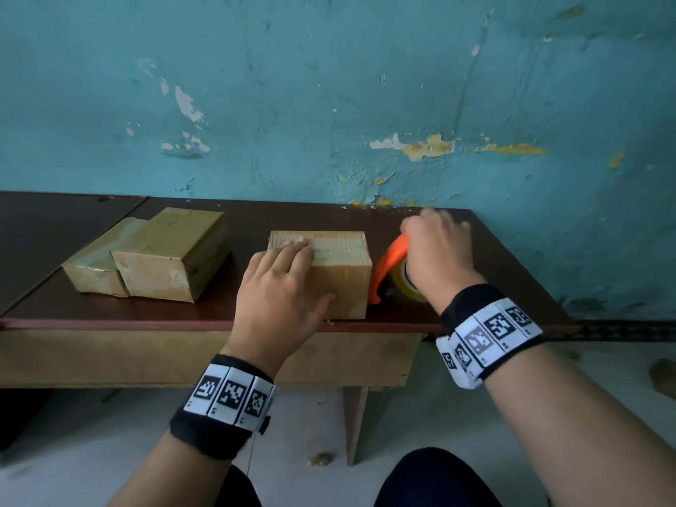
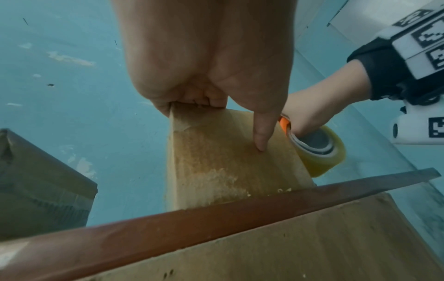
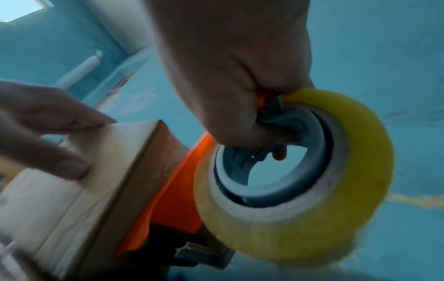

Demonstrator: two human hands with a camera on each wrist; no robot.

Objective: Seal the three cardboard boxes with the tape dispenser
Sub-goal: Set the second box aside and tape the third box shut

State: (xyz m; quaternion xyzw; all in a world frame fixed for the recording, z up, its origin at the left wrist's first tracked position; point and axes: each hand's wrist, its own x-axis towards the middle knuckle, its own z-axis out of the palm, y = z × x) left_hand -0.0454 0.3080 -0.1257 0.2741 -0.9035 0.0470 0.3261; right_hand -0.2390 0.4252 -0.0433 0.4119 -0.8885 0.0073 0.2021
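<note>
Three cardboard boxes sit on the dark brown table (image 1: 175, 312). The middle box (image 1: 345, 283) (image 2: 216, 161) (image 3: 96, 180) stands near the front edge. My left hand (image 1: 289, 276) (image 2: 211, 76) presses it down, straight fingers (image 3: 48, 133) on its top and the thumb (image 2: 260, 136) on its front face. My right hand (image 1: 435, 250) (image 3: 235, 76) grips the orange tape dispenser (image 1: 389, 265) (image 3: 173, 199), whose orange body lies against the box's right side. Its yellowish tape roll (image 1: 411, 289) (image 2: 319, 157) (image 3: 336, 190) faces me. Two taped boxes (image 1: 172, 258) (image 1: 95, 268) lie side by side at the left.
The peeling teal wall (image 1: 329, 104) rises directly behind the table. A second dark tabletop (image 1: 55, 228) adjoins on the left. The table's front edge (image 2: 192, 224) lies just below the middle box. Bare tabletop stretches to the right of the dispenser.
</note>
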